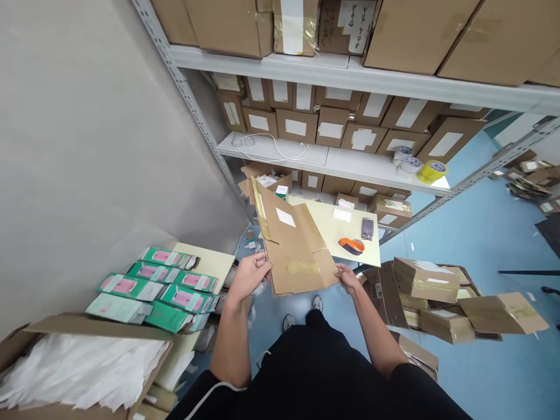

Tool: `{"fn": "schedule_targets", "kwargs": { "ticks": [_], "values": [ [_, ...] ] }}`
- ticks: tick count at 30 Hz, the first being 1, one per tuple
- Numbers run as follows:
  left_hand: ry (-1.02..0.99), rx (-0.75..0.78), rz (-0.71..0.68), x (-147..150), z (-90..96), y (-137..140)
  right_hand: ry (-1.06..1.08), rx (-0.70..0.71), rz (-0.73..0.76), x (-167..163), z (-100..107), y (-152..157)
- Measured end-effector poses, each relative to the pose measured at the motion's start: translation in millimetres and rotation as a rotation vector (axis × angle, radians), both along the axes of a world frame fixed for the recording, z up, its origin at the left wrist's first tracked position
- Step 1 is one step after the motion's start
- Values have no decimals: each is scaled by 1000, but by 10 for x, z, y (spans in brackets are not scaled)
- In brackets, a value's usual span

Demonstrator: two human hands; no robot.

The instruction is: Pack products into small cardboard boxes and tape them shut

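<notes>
A flattened cardboard box [291,251] hangs in front of me between both hands, partly over a cream table [317,216]. It carries a white label and strips of yellowish tape. My left hand [251,275] grips its left edge, fingers and thumb closed on the cardboard. At the lower right corner, my right hand [347,276] pinches the box's edge. Beyond the cardboard, an orange tape dispenser [351,245] and a small dark blurred item [367,229] lie on the table.
Metal shelving [280,154] with labelled boxes and tape rolls [432,171] stands ahead. Green and pink boxes [188,298] are stacked at left, near a carton of white sheets [83,367]. Brown boxes [446,324] pile on the blue floor at right. A grey wall [87,146] borders the left.
</notes>
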State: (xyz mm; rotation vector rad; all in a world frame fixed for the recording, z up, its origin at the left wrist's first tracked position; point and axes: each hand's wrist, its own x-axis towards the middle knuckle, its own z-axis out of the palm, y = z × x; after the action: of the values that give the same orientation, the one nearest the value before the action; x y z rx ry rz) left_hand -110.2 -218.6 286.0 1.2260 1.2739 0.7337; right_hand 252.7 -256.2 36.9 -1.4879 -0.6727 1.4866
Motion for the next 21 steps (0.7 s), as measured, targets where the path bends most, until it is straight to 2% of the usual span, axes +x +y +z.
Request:
{"fn": "schedule_targets", "kwargs": {
  "ticks": [3, 6, 9, 11, 13, 15, 17, 19, 21],
  "values": [
    [-151, 10, 156, 383, 52, 259, -55, -5, 23, 71, -9, 332],
    [-269, 50, 302, 834, 59, 463, -246, 32, 88, 244, 144, 627],
    [-360, 108, 447, 1255, 30, 607, -346, 200, 236, 474, 444, 758],
    [-395, 115, 497, 1510, -21, 672, -270, 361, 378, 561, 671, 785],
    [-402, 102, 508, 1752, -98, 723, -183, 478, 422, 525, 863, 833],
    [-395, 94, 506, 1966, -191, 784, -158, 517, 283, 371, 979, 943],
    [-379, 78, 491, 2104, -280, 888, -139, 464, 87, 179, 1011, 1113],
    [-349, 45, 438, 2107, -356, 1061, -133, 406, -19, 51, 984, 1304],
    [-292, 27, 350, 1938, -426, 1305, -126, 370, -81, 40, 940, 1476]
  ]
}}
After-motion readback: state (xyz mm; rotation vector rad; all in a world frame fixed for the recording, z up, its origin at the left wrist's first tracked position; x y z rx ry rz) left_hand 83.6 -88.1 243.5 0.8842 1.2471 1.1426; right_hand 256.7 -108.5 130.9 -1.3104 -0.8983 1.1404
